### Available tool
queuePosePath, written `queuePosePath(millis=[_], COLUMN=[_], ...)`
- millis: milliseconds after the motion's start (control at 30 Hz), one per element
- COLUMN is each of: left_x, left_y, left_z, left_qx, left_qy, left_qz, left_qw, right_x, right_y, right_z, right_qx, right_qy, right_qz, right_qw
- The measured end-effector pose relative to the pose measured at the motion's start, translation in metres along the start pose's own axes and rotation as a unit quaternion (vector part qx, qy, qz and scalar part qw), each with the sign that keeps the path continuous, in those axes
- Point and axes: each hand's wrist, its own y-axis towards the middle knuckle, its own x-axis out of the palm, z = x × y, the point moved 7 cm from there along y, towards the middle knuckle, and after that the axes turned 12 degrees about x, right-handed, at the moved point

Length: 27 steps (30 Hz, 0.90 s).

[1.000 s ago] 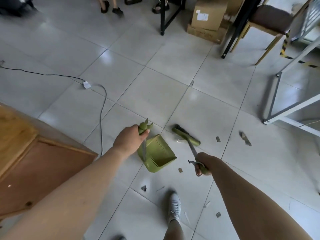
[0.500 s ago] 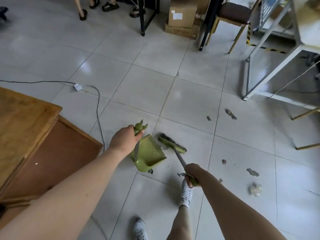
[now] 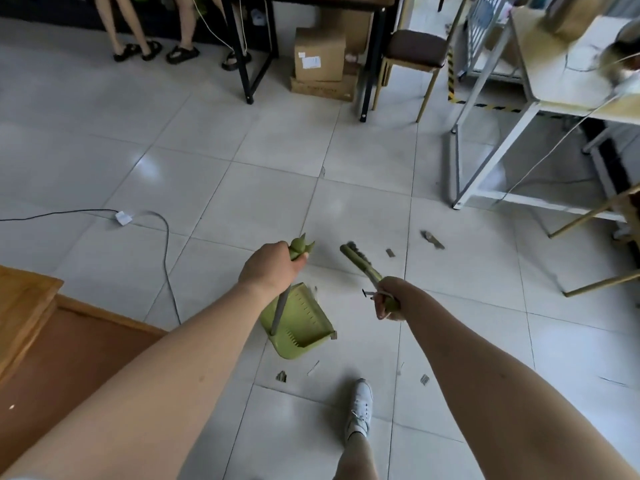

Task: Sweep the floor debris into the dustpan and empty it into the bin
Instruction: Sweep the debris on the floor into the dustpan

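Note:
My left hand (image 3: 268, 268) grips the green top of the long handle of a green dustpan (image 3: 301, 323), whose pan hangs just above the tiled floor. My right hand (image 3: 389, 299) is closed on the handle end of a green broom (image 3: 356, 258); its dark bristle head points away from me, lifted off the floor to the right of the dustpan handle. Small scraps of debris lie on the tiles: one piece (image 3: 432, 240) and a smaller piece (image 3: 390, 252) beyond the broom, several more (image 3: 281, 376) near my white shoe (image 3: 360, 407). No bin is in view.
A wooden cabinet (image 3: 24, 306) stands at my left. A black cable with a white plug (image 3: 123, 217) runs across the floor. Cardboard boxes (image 3: 320, 58), a black-legged table, a chair (image 3: 414, 51) and a white-framed table (image 3: 491, 133) stand ahead. Other people's legs (image 3: 138, 26) are at the far left.
The broom head has lifted off the floor and swung up away from the dustpan. The dustpan has tilted and risen slightly. My view has shifted forward.

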Motion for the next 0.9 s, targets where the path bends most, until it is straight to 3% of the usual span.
queuePosePath(millis=[333, 500, 733, 900], left_x=[0.1, 0.131, 0.161, 0.16], left_y=[0.18, 0.242, 0.265, 0.251], left_z=[0.139, 0.168, 0.157, 0.138], left_qx=[0.084, 0.105, 0.11, 0.077], left_qy=[0.065, 0.089, 0.092, 0.073], left_qz=[-0.057, -0.061, -0.061, -0.071], left_qw=[0.993, 0.989, 0.988, 0.992], right_x=[-0.165, -0.232, -0.267, -0.227], right_y=[0.074, 0.131, 0.194, 0.194], right_z=[-0.14, -0.192, -0.214, -0.17], right_qx=[-0.01, 0.005, 0.047, 0.07], right_qy=[0.068, 0.087, 0.022, -0.006], right_qz=[0.103, 0.151, 0.151, 0.107], right_qw=[0.992, 0.985, 0.987, 0.992])
